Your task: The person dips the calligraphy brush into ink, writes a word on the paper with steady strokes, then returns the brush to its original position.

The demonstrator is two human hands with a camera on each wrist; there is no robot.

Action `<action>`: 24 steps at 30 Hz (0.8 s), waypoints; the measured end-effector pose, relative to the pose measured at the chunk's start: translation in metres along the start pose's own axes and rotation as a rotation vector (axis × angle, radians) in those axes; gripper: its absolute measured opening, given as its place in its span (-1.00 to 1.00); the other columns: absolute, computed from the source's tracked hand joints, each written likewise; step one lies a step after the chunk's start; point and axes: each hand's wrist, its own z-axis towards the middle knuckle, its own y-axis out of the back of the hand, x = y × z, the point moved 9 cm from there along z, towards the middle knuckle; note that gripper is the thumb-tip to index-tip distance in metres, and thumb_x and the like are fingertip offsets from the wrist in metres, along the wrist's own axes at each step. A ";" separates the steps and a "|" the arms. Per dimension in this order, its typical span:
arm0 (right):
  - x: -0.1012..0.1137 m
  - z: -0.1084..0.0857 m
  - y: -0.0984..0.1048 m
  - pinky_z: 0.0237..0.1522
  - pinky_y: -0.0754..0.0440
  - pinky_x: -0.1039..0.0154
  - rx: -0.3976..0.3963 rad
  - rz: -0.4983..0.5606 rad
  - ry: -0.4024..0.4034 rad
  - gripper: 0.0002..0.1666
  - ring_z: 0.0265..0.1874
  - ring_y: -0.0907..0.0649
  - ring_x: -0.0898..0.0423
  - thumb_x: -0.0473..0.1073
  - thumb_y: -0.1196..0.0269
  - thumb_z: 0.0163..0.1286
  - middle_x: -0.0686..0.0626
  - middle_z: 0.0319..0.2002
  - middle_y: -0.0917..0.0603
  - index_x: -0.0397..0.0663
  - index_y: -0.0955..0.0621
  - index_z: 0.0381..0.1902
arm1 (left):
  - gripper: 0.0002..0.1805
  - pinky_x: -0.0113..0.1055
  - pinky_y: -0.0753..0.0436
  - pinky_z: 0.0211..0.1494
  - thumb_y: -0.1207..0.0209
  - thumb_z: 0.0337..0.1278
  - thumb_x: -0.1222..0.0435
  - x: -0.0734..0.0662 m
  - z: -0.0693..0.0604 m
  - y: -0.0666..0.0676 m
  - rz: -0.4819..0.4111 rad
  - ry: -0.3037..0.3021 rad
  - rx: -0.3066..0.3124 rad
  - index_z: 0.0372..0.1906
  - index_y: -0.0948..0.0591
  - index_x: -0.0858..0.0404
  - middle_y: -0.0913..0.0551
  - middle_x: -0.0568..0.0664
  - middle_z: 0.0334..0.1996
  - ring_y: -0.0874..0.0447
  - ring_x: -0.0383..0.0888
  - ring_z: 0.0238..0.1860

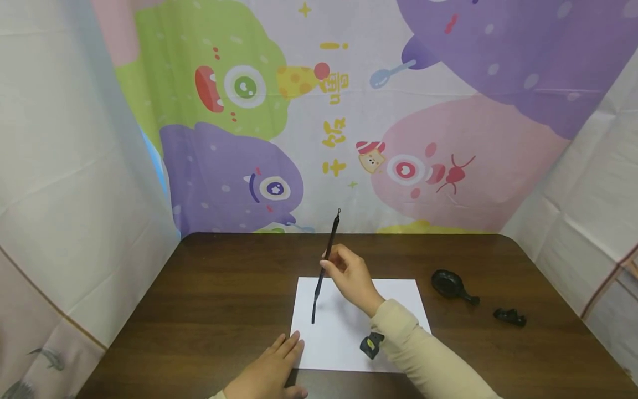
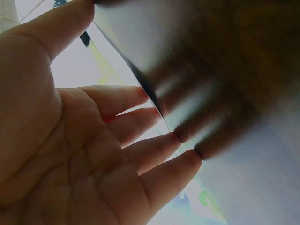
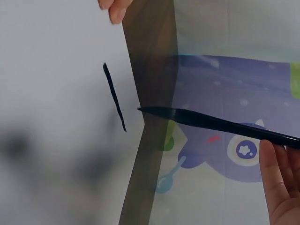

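My right hand (image 1: 353, 278) pinches a dark brush (image 1: 331, 237) upright with a slight tilt, over the left part of a white paper sheet (image 1: 339, 338). From the right wrist view, the brush's pointed tip (image 3: 152, 111) appears raised off the paper, beside a single black stroke (image 3: 115, 97). My left hand (image 1: 271, 367) lies with fingers extended at the sheet's lower left edge; its fingertips touch the surface there. A small black object (image 1: 370, 347) with a yellow-green mark sits on the paper, partly hidden by my right sleeve.
On the brown table (image 1: 214, 299), a black round dish with a handle (image 1: 447, 283) lies right of the paper. Farther right is a small, bumpy black piece (image 1: 509, 317). A cartoon-printed curtain (image 1: 339, 199) hangs behind the table, with pale cloth at both sides.
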 end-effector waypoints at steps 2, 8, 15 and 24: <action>0.000 0.001 0.002 -0.30 -0.76 0.15 -0.008 0.002 0.014 -0.83 -0.36 -0.71 -0.16 -0.31 -0.27 0.34 -0.25 -0.34 -0.66 -0.29 -0.57 -0.16 | -0.05 0.19 -0.40 0.35 -0.35 -0.03 -0.15 0.000 0.000 0.000 0.003 -0.001 -0.002 0.41 -0.36 0.29 -0.28 0.17 0.47 -0.23 0.28 0.45; -0.001 0.003 0.004 -0.29 -0.74 0.26 -0.039 -0.034 0.056 -0.90 -0.35 -0.72 -0.03 -0.31 -0.28 0.34 -0.16 -0.37 -0.66 -0.21 -0.58 -0.22 | -0.05 0.18 -0.40 0.36 -0.35 -0.03 -0.14 -0.002 -0.001 0.001 0.016 -0.022 -0.013 0.40 -0.36 0.30 -0.28 0.18 0.47 -0.24 0.29 0.44; -0.011 0.000 0.001 -0.22 -0.72 0.37 -0.028 -0.054 0.065 -0.93 -0.26 -0.73 0.03 -0.33 -0.26 0.35 -0.10 -0.32 -0.65 -0.16 -0.57 -0.23 | -0.05 0.19 -0.38 0.36 -0.34 -0.02 -0.14 -0.003 0.000 0.002 0.015 -0.025 -0.003 0.40 -0.35 0.32 -0.27 0.20 0.47 -0.24 0.30 0.44; -0.013 -0.004 -0.001 -0.24 -0.71 0.33 -0.021 -0.118 0.075 -0.93 -0.27 -0.72 0.08 -0.30 -0.26 0.35 -0.06 -0.31 -0.68 -0.10 -0.57 -0.23 | -0.05 0.18 -0.39 0.36 -0.34 -0.03 -0.14 -0.003 0.000 0.002 0.017 -0.018 0.001 0.40 -0.36 0.32 -0.28 0.20 0.46 -0.25 0.29 0.43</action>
